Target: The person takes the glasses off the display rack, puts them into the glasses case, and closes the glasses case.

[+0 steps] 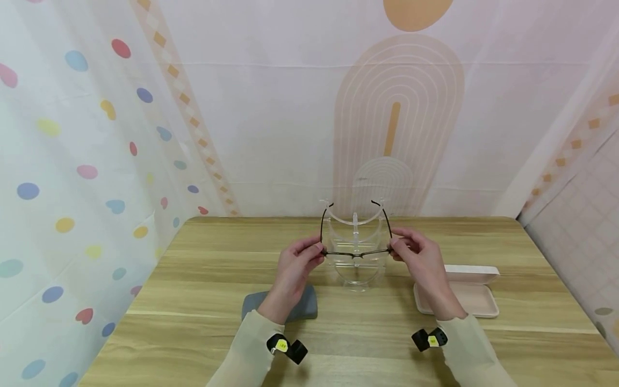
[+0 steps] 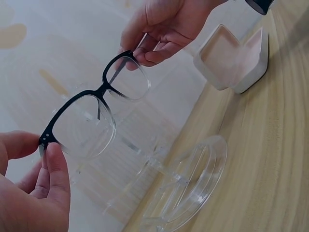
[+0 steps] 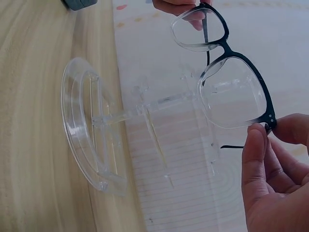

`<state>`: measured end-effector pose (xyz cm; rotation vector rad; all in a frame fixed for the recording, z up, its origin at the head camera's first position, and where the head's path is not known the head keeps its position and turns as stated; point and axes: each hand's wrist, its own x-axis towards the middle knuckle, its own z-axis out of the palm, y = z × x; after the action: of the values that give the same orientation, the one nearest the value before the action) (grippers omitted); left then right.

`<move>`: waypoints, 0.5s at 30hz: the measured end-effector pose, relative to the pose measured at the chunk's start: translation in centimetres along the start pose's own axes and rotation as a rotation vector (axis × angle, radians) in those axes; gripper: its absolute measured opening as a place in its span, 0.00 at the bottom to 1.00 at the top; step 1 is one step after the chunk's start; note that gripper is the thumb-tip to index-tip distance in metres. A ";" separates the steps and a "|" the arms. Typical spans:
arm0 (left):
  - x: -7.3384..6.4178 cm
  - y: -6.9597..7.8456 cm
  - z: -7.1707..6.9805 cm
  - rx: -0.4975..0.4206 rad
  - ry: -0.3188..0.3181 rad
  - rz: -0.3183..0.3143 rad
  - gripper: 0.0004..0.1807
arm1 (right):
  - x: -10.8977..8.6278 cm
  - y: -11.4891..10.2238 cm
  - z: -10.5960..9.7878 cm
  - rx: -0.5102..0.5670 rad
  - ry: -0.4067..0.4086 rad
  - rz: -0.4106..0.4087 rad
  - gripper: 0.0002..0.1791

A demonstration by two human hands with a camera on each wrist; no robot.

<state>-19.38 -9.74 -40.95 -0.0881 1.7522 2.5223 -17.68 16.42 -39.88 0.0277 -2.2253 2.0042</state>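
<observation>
A pair of eyeglasses (image 1: 357, 255) with a black upper rim and clear lower rims is held up level by both hands. My left hand (image 1: 296, 269) pinches its left front corner between thumb and fingers, and my right hand (image 1: 424, 263) pinches the right corner the same way. The temples are unfolded and point away from me, toward the wall. Just behind and below the frame stands a clear acrylic display stand (image 1: 355, 282) with curved tiers; in the head view the temples overlap its upper tier. The stand's rounded base (image 3: 77, 125) sits on the table.
A grey-blue glasses case (image 1: 307, 303) lies closed under my left forearm. To the right, partly behind my right wrist, an open white case (image 1: 476, 301) with a pale pink lining rests on the wooden table (image 1: 203, 279). Patterned cloth (image 1: 271, 134) hangs behind the table.
</observation>
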 end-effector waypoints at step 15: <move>-1.8 -0.4 -0.6 0.004 -0.033 -0.023 0.19 | -1.7 -0.1 -0.7 0.007 -0.040 0.009 0.20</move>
<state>-17.57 -10.17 -41.38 -0.0654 1.7345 2.4894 -15.88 16.96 -39.95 0.0596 -2.2465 2.0339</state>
